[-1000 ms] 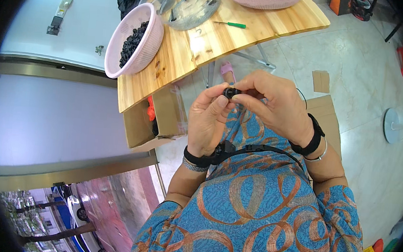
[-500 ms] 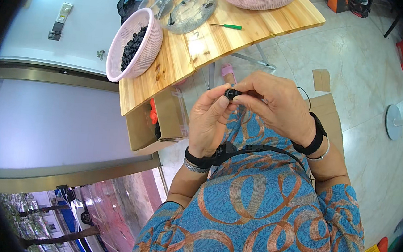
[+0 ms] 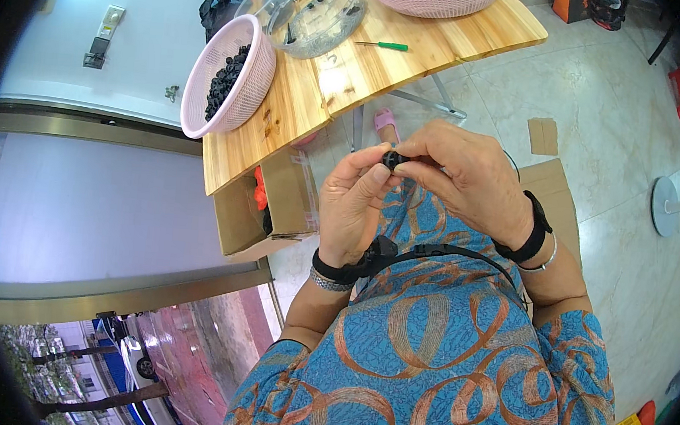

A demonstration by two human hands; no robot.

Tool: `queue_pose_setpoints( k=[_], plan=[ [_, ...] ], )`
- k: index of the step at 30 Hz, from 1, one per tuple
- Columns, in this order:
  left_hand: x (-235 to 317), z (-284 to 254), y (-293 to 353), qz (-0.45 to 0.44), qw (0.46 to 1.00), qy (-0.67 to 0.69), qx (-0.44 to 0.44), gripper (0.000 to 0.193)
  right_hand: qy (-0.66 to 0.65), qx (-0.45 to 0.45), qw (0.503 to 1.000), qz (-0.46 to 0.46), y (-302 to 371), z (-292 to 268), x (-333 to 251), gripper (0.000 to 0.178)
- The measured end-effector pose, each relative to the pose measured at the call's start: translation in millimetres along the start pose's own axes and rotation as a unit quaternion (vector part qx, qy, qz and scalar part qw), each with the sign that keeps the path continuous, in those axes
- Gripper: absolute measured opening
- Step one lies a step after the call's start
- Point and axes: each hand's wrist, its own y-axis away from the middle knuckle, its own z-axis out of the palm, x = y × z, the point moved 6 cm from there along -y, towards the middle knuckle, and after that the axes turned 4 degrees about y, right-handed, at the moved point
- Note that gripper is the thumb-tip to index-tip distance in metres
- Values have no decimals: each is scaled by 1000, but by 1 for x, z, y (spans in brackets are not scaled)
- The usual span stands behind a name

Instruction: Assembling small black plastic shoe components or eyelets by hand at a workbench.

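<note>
Between the fingertips of both hands sits a small round black part, held above my lap. My left hand pinches it from the left with thumb and finger. From the right, my right hand grips it the same way. Fingers cover much of the part, so its exact kind cannot be made out. Beyond my hands, a pink basket at the left edge of the wooden table holds many small black parts.
A second pink basket stands at the table's far side. Near it are a clear round tray with a few black pieces and a green-handled screwdriver. Under the table is an open cardboard box. A flat cardboard sheet lies on the floor.
The black part has turned slightly between my fingertips. Both hands stay in nearly the same place.
</note>
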Motion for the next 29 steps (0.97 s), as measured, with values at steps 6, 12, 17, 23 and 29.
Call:
queue_pose_setpoints(
  k=[6, 12, 17, 23, 29],
  plan=[
    [5, 2, 1, 22, 997, -78, -1, 22, 56, -16, 998, -30, 2, 0, -7, 15],
    [10, 3, 2, 52, 989, -136, 5, 22, 56, -27, 998, -20, 1, 1, -8, 15],
    [8, 1, 3, 61, 992, -112, 18, 22, 5, -18, 1000, 1, 0, 1, -2, 14],
    [6, 0, 4, 43, 995, -88, 24, 21, -37, -30, 999, 9, -2, 1, 1, 15],
    [15, 5, 4, 101, 957, -266, -50, 25, 21, -88, 996, -1, -2, 3, 1, 13]
  ],
)
